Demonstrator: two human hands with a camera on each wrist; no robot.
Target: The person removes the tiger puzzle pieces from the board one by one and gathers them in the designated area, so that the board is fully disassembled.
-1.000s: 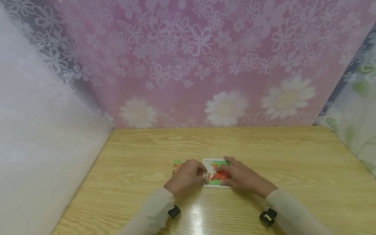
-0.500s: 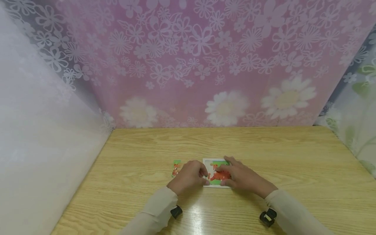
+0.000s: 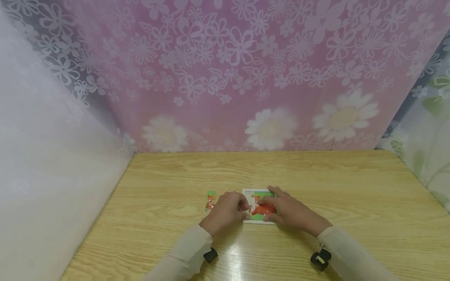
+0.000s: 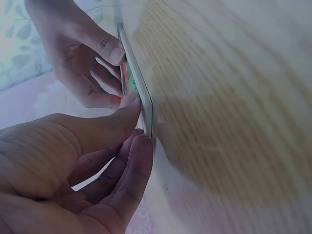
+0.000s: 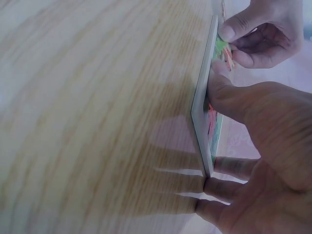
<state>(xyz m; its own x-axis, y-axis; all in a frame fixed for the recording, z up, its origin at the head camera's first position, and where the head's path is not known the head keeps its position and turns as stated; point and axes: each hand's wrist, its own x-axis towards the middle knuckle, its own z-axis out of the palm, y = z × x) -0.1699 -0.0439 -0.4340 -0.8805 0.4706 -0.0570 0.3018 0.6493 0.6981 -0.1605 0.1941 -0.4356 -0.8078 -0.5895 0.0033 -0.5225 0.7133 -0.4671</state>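
Observation:
A small white-bordered jigsaw tray (image 3: 258, 223) lies on the table, with an orange striped animal on green (image 3: 264, 211) showing in its right part. Its left part shows bare white. My right hand (image 3: 293, 210) holds the tray from the right, thumb at the near edge and fingers round the far side, index finger on the picture. My left hand (image 3: 225, 210) is at the tray's left edge. In the right wrist view, its thumb and index finger pinch a green and orange puzzle piece (image 5: 222, 46); the fingers hide much of it.
Left of the tray, partly behind my left hand, lies a loose strip of puzzle (image 3: 210, 200) with an orange face on green. The wooden table (image 3: 168, 171) meets a pink flowered curtain (image 3: 218, 109) at the back. A pale sheet (image 3: 52, 156) hangs along the left side.
My left hand has shifted slightly right and its fingertips have made small adjustments at the tray's left edge, uncovering more of the loose strip. The right hand has stayed in place.

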